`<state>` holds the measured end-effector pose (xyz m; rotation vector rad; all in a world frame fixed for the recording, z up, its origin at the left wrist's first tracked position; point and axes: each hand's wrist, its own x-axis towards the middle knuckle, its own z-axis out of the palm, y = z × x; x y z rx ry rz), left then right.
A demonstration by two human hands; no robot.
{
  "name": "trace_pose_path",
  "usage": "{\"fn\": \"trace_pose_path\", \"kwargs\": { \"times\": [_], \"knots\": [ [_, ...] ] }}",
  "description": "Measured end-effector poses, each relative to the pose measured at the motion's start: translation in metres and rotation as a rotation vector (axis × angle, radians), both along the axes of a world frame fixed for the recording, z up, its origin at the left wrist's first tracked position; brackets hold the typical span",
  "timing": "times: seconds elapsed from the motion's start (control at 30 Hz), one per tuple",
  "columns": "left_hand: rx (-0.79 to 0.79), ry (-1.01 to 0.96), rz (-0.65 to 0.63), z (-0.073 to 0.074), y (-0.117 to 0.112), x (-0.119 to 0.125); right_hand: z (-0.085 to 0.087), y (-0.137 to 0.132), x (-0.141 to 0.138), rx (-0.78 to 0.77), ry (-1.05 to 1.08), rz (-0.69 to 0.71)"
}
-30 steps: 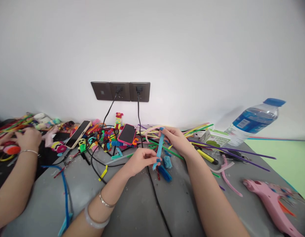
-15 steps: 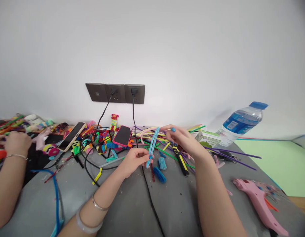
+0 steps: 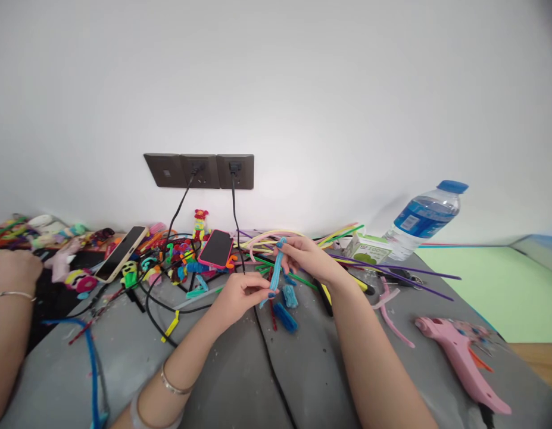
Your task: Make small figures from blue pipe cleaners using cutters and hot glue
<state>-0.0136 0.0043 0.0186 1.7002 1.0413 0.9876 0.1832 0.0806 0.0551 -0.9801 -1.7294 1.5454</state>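
Observation:
Between my two hands runs a bundle of light blue pipe cleaners, slanting up to the right. My left hand pinches its lower end between thumb and fingers. At the upper end, the fingers of my right hand are closed on the same bundle. Just below on the grey table lie a light blue fuzzy piece and a darker blue one. A dark red twisted stem lies beside them. Partly covered by my right forearm is a black and yellow tool handle.
Loose pipe cleaners, a pink-cased phone and small fuzzy figures crowd the wall side. Black cables cross the table. A pink glue gun, juice box and water bottle stand right. A co-worker's hand is far left.
My right hand has come down and closed in on the upper end of the bundle. The light blue strands now lie tighter together. The view has shifted slightly.

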Motion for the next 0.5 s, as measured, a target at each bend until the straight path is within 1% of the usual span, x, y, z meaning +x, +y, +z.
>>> {"fn": "trace_pose_path", "kwargs": {
  "times": [0.1,0.17,0.23,0.3,0.33,0.4,0.5],
  "knots": [
    [0.137,0.089,-0.018,0.002,-0.001,0.000,-0.003,0.002,-0.002,-0.036,0.005,0.000],
    [0.194,0.107,0.001,0.003,0.000,-0.002,-0.004,0.004,-0.001,-0.054,0.041,-0.042],
    [0.210,0.105,0.044,0.004,0.001,-0.004,-0.002,0.006,0.000,-0.079,0.101,-0.101],
    [0.194,0.093,0.094,0.003,0.003,-0.005,0.003,0.005,0.001,-0.084,0.139,-0.134],
    [0.176,0.079,0.118,0.002,0.004,-0.006,0.006,0.004,0.003,-0.065,0.130,-0.138],
    [0.121,0.038,0.169,-0.001,0.005,-0.006,0.015,-0.001,0.009,0.032,0.037,-0.165],
    [0.016,-0.047,0.234,-0.006,0.006,-0.004,0.026,-0.012,0.029,0.260,-0.262,-0.266]
  ]
}}
